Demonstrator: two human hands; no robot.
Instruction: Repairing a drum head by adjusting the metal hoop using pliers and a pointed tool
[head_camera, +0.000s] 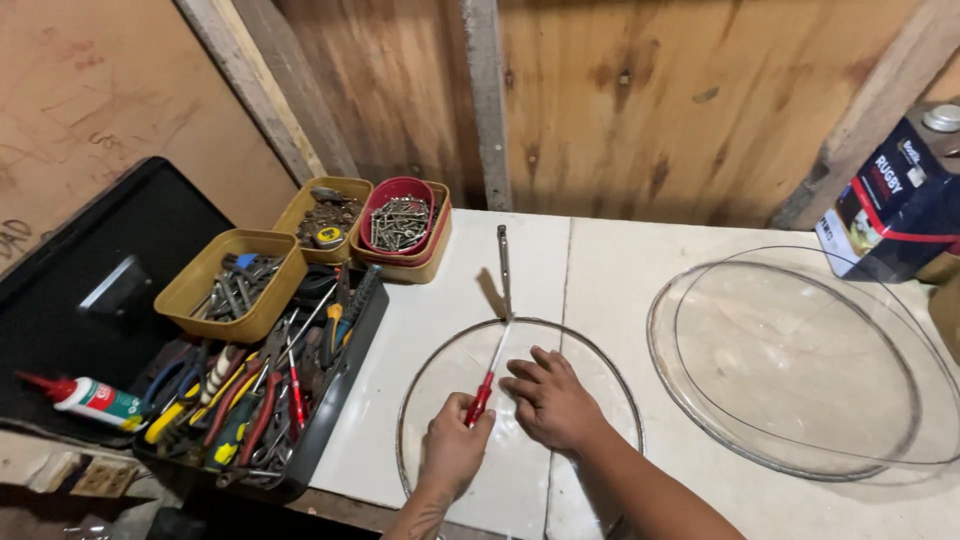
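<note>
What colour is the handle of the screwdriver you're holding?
Translucent red handle on the screwdriver, gripped by the left hand; head view.

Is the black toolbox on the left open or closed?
Open. The toolbox has its black lid laid back flat to the left, and pliers, screwdrivers and a yellow tray of bits show inside.

Left hand (452, 448) grips a red-handled screwdriver (489, 377); right hand (550, 400) rests flat on a round glass disc (520, 490) beside an open toolbox (255, 400)
</note>
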